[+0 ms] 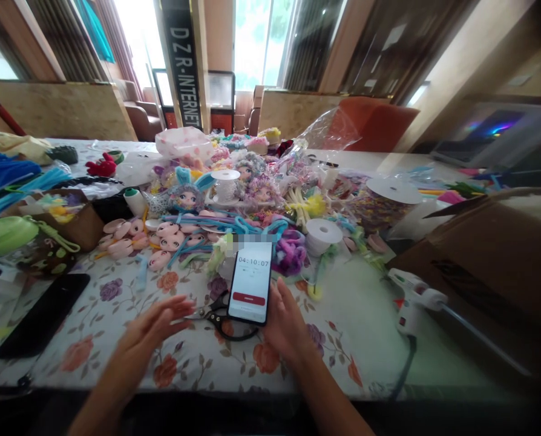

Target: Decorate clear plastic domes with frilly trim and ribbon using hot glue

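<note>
My right hand (289,324) holds a smartphone (251,281) by its right edge, the fingers hidden behind it. The lit screen reads 04:10:07 above a red button. My left hand (155,327) hovers left of the phone, its fingers stretched out and nothing in them. Black-handled scissors (227,330) lie on the flowered tablecloth (129,315), partly hidden by the phone and near my left fingertips. Behind the phone sit a purple fuzzy bundle (291,251) and light blue fuzzy stems (252,225).
Several doll faces (169,236) lie before a heap of craft supplies and finished dolls (187,197). A white spool (324,235) stands to the right, with a glue gun (411,297) beside a cardboard box (479,266). At left lies a black phone-like slab (43,315).
</note>
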The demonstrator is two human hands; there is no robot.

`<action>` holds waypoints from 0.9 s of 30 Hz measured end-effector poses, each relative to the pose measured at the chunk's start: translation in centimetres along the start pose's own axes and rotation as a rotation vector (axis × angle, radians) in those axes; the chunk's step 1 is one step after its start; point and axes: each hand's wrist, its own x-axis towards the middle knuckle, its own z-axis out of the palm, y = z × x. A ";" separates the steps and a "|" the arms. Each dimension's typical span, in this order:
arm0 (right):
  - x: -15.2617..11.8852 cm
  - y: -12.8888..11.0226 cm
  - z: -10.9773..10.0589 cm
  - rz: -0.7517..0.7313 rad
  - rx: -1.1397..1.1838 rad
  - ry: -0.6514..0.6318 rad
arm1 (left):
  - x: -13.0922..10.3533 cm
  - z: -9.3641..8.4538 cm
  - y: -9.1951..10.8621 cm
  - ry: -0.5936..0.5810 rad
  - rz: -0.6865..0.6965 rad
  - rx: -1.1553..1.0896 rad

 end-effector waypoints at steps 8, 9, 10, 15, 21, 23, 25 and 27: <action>-0.9 0.5 1.3 0.044 -0.009 -0.032 | 3.1 7.0 -4.0 -0.306 -0.129 -0.101; -0.9 0.7 1.4 0.063 -0.015 -0.018 | 2.8 6.8 -4.0 -0.330 -0.140 -0.143; -0.8 1.0 1.5 0.078 -0.023 -0.005 | 2.6 6.5 -4.0 -0.347 -0.152 -0.185; -0.3 2.8 2.1 0.055 -0.090 -0.079 | 1.9 4.7 -3.6 -0.298 -0.220 -0.311; 0.3 4.4 2.9 0.057 -0.244 -0.341 | -0.2 1.7 -3.3 -0.136 -0.261 -0.303; 0.4 4.4 2.9 0.060 -0.284 -0.428 | -0.9 0.0 -3.2 -0.035 -0.283 -0.277; 0.4 4.1 2.5 0.051 -0.318 -0.429 | -1.2 -2.4 -3.1 0.104 -0.205 -0.277; 0.3 3.6 1.6 0.042 -0.342 -0.366 | -1.0 -5.1 -2.7 0.275 -0.142 -0.229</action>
